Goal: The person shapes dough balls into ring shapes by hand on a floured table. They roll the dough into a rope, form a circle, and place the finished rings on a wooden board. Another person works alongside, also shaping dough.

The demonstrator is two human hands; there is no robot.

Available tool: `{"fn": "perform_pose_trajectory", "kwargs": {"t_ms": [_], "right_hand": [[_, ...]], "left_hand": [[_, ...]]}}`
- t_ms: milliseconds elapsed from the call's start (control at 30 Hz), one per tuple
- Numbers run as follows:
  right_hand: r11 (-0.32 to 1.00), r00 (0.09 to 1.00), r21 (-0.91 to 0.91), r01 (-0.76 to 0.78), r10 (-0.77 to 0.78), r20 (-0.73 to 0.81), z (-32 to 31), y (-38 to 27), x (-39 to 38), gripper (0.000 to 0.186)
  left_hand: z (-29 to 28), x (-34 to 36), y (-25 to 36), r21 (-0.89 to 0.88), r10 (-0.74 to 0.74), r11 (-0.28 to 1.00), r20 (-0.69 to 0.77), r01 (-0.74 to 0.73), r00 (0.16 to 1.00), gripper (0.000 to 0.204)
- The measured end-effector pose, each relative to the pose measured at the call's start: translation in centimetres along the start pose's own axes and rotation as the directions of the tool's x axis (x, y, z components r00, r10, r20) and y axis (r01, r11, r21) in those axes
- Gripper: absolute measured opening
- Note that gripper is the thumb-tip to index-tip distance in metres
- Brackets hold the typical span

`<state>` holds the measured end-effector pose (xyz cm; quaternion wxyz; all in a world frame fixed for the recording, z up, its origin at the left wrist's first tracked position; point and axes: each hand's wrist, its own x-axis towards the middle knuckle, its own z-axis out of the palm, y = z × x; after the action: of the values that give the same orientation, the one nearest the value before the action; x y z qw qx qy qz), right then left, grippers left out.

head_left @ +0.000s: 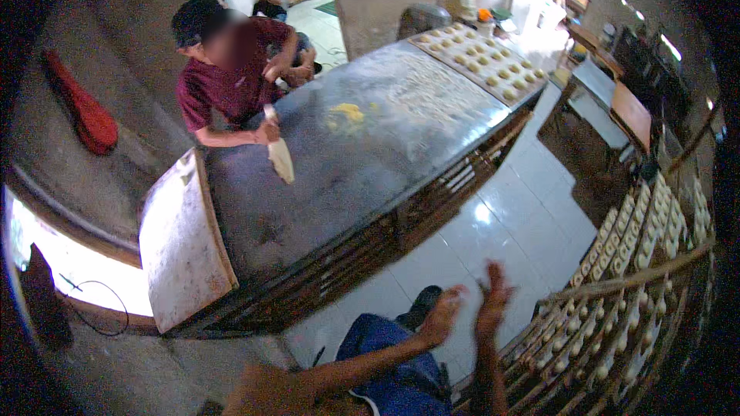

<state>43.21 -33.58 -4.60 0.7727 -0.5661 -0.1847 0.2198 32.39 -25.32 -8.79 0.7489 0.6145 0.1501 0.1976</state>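
Observation:
My left hand (441, 316) is raised over my blue-clad legs (371, 347), its fingers curled; something pale at its fingertips is too small to make out. Just to its right, my right hand (493, 300) is held up with fingers apart, near racks (617, 316) of small pale dough pieces. Beyond my hands stands a long metal-topped table (293, 231), with scattered flour and a yellow smear (345, 117) on it. Across it a person in a maroon shirt (196, 92) grips a strip of pale dough (280, 160).
A tray of round dough pieces (518, 86) lies at the table's far end, a pale board (173, 239) at its near left. Another person (268, 5) is in the back room. A metal stand (595, 96) is at the right. Tiled floor (493, 200) separates table and racks.

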Motion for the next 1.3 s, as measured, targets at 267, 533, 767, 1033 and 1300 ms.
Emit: {"fn": "perform_pose_trajectory", "kwargs": {"t_ms": [267,533,767,1033,1300], "right_hand": [[0.804,0.639,-0.278,0.525,-0.157,0.753,27.7,11.8,6.0,0.081],[0.208,0.828,-0.804,0.557,-0.067,0.557,40.3,19.1,40.7,0.086],[-0.121,0.867,-0.875,0.469,-0.128,0.482,45.2,21.4,54.3,0.086],[0.828,0.739,-0.315,0.464,-0.166,0.653,49.4,13.9,36.4,0.087],[0.914,0.518,0.175,-0.366,0.044,0.854,50.5,6.2,20.2,0.111]], "left_hand": [[-20.7,-2.3,14.5,-0.863,-0.386,0.501,-0.159,0.062,0.909,0.095],[-32.1,-7.0,15.5,-0.595,-0.269,0.798,-0.211,0.095,0.94,0.102],[-37.9,-10.0,14.8,-0.423,-0.378,0.875,-0.29,0.236,0.879,0.112],[-43.9,1.6,18.7,-0.274,-0.103,0.955,-0.669,-0.115,0.736,0.084],[-45.7,19.2,20.3,0.202,0.45,0.874,-0.681,-0.442,0.578,0.082]]}}
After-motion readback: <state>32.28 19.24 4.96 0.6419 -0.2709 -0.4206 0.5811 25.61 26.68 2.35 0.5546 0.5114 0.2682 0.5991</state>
